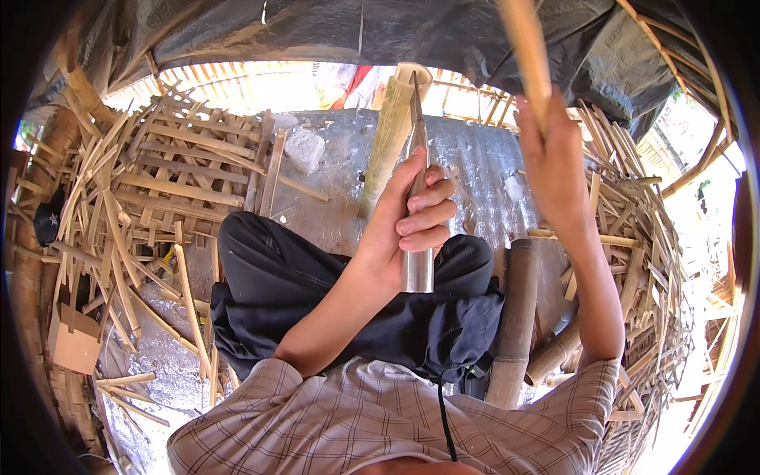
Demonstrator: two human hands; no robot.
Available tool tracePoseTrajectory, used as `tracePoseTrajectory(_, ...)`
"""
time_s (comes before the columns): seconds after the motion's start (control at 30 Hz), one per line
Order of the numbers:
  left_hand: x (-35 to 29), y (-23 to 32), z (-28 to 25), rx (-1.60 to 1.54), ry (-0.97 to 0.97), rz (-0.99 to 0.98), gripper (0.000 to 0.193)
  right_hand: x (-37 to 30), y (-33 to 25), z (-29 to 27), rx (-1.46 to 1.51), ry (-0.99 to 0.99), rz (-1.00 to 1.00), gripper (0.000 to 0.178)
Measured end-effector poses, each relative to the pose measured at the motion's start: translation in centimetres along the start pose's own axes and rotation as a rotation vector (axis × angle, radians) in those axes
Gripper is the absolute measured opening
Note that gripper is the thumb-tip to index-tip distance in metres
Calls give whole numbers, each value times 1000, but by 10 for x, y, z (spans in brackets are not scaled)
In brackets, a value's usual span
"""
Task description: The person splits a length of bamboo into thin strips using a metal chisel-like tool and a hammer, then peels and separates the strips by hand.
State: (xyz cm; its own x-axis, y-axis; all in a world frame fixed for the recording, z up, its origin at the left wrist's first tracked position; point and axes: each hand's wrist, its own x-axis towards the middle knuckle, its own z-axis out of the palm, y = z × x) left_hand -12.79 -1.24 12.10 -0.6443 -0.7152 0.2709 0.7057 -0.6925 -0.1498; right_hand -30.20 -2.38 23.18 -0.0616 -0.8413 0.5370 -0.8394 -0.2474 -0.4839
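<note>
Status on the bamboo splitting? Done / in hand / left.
Done: split bamboo strips lie heaped on both sides. In hand: left hand grips a metal-handled blade set on the top of an upright bamboo pole; right hand holds a wooden stick raised above it. Left: this pole looks unsplit, and whole bamboo sections lie by the right leg.

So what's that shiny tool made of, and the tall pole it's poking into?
The tool in the left hand looks like metal: a smooth, silvery, mirror-bright handle with a dull grey blade. The pole looks like bamboo: a pale yellow-green, hollow round stalk. The stick in the right hand looks like tan wood or bamboo.
</note>
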Motion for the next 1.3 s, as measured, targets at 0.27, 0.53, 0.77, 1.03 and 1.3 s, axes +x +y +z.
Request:
tracePoseTrajectory(0.27,-4,10,0,-45,-9,-15,33,-2,1,-17,48,-126,-36,25)
tracePoseTrajectory(0.53,-10,39,7,-68,-10,12,30,-43,52,3,-267,-250,-460,23)
tracePoseTrajectory(0.77,-22,78,19,12,22,-137,26,-21,28,9,52,-43,-73,23)
tracePoseTrajectory(1.03,-57,122,74,1874,705,-141,54,-75,84,37,653,-284,307,21)
tracePoseTrajectory(1.3,-30,182,86,2869,707,-152,63,-124,95,62,1004,-345,452,10)
